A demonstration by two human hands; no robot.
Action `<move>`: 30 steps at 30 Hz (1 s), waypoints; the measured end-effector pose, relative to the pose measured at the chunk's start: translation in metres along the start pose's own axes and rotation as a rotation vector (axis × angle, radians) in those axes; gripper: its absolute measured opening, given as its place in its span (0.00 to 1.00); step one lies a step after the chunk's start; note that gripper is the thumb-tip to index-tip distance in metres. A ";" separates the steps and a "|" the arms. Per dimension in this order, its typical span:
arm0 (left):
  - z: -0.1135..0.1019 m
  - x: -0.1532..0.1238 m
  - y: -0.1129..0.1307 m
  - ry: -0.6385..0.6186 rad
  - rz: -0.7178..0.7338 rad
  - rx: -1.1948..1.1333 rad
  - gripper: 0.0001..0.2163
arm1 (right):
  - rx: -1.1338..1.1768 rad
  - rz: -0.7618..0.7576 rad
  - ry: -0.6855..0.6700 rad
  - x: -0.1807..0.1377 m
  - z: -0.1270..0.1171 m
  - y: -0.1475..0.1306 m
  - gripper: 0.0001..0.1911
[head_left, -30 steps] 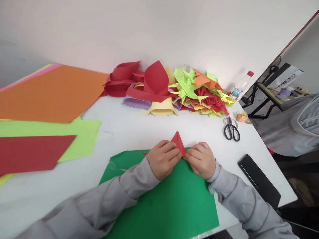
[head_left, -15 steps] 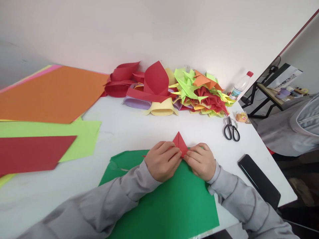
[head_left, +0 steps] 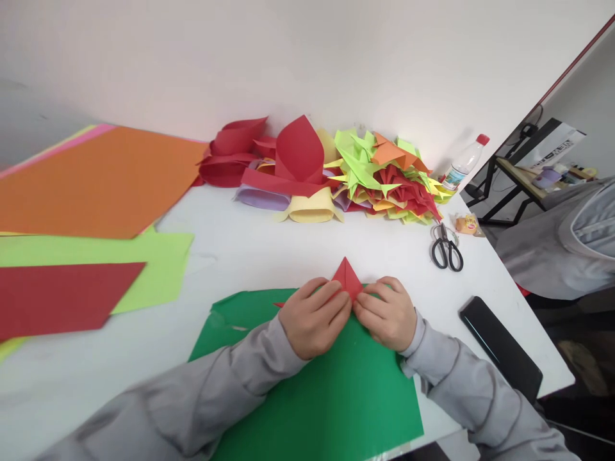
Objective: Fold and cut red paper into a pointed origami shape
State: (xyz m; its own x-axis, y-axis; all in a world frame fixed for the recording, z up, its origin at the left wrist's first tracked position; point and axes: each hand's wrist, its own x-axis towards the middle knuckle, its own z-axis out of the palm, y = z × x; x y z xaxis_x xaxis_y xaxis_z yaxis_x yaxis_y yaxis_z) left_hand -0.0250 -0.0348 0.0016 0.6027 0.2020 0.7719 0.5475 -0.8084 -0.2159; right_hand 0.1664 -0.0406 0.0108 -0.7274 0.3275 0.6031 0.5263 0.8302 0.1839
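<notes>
A small folded piece of red paper [head_left: 346,275] is pinched between both hands, its pointed tip with a centre crease facing away from me. My left hand [head_left: 316,318] is closed on its left side and covers much of it. On the lower right edge of the paper, my right hand [head_left: 385,312] grips with thumb and fingers. Both hands rest over a green sheet [head_left: 336,397] on the white table. A thin red point [head_left: 278,305] shows to the left of my left hand; whether it belongs to the same paper is hidden.
Orange [head_left: 96,182], lime green [head_left: 168,256] and dark red sheets [head_left: 62,298] lie at the left. Along the wall are rolled red paper shapes [head_left: 300,157] and a pile of folded paper [head_left: 384,173]. Scissors [head_left: 446,250], a bottle [head_left: 465,163], a wrapped snack [head_left: 466,224] and a black phone [head_left: 500,349] lie right.
The hands have shifted very slightly, and the fingers of my left hand lie a little differently on the red paper. Both hands keep their grip.
</notes>
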 end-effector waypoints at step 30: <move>-0.013 -0.022 -0.038 0.033 -0.354 -0.352 0.14 | 0.222 0.133 0.013 -0.021 0.011 0.023 0.13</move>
State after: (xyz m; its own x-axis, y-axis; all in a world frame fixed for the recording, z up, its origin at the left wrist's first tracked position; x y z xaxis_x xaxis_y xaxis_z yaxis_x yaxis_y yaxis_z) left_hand -0.0668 -0.0154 0.0007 0.3938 0.4848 0.7809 0.4825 -0.8322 0.2733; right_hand 0.1889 -0.0230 -0.0057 -0.6516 0.4355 0.6211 0.5064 0.8593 -0.0712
